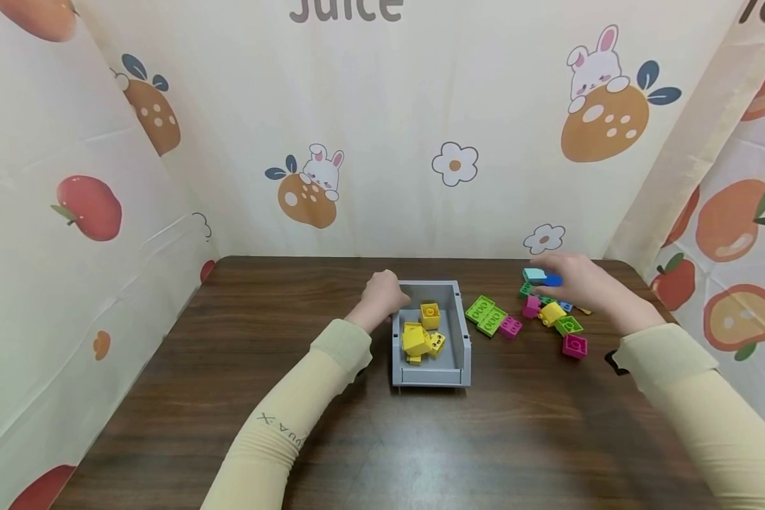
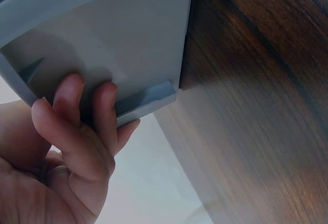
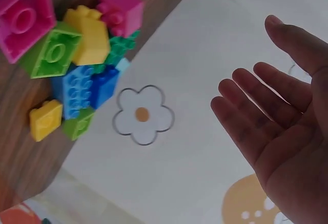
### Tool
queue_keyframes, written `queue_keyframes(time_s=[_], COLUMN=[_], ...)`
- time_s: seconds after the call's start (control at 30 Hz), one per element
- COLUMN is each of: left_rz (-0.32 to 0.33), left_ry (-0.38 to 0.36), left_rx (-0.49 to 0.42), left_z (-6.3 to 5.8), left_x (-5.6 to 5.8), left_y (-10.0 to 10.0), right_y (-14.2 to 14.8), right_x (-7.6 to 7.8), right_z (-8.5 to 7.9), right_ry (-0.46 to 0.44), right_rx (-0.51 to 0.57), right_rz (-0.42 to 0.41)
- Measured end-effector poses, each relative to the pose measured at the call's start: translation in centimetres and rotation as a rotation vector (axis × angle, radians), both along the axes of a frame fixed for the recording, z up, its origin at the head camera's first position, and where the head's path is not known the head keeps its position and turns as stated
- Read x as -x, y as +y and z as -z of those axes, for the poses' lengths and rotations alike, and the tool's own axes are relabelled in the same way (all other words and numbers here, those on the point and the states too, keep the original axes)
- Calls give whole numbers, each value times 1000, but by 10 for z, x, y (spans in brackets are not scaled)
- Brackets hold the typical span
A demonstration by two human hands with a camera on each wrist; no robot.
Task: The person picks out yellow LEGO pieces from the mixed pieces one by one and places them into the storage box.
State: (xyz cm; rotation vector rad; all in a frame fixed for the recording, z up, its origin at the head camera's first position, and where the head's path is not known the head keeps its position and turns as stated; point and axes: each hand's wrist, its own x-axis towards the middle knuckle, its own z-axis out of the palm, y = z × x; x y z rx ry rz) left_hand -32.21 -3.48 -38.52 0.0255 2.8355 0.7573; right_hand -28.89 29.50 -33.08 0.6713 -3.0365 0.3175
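Observation:
My left hand (image 1: 382,301) holds the left wall of a grey plastic bin (image 1: 430,377) near its back corner. In the left wrist view its fingers (image 2: 105,103) bend against the bin's outer side (image 2: 128,39); the thumb is largely hidden. Several yellow toy bricks (image 1: 416,340) lie inside the bin. My right hand (image 1: 580,287) hovers above a cluster of coloured bricks at the table's back right. The right wrist view shows its fingers spread and holding nothing, apart from the blue brick (image 3: 105,86), yellow brick (image 3: 92,38) and magenta brick (image 3: 125,11).
Light green bricks (image 1: 486,315) and a magenta brick (image 1: 511,326) lie just right of the bin. Another magenta brick (image 1: 574,346) is nearest the front of the cluster. The dark wooden table (image 1: 280,297) meets a printed curtain (image 1: 382,205) at its back edge.

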Motion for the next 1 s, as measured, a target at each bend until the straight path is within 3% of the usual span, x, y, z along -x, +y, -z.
queue_keyframes(time_s=[0.57,1.0], left_rz=[-4,-5], left_ry=[0,-2], left_rx=[-12,-12], left_z=[1,2], left_x=[1,1], left_y=[-1,-1], right_y=[26,29], right_x=[1,2], right_z=[41,72], right_ry=[-125,-140], right_rx=[49,26], right_rz=[144,205])
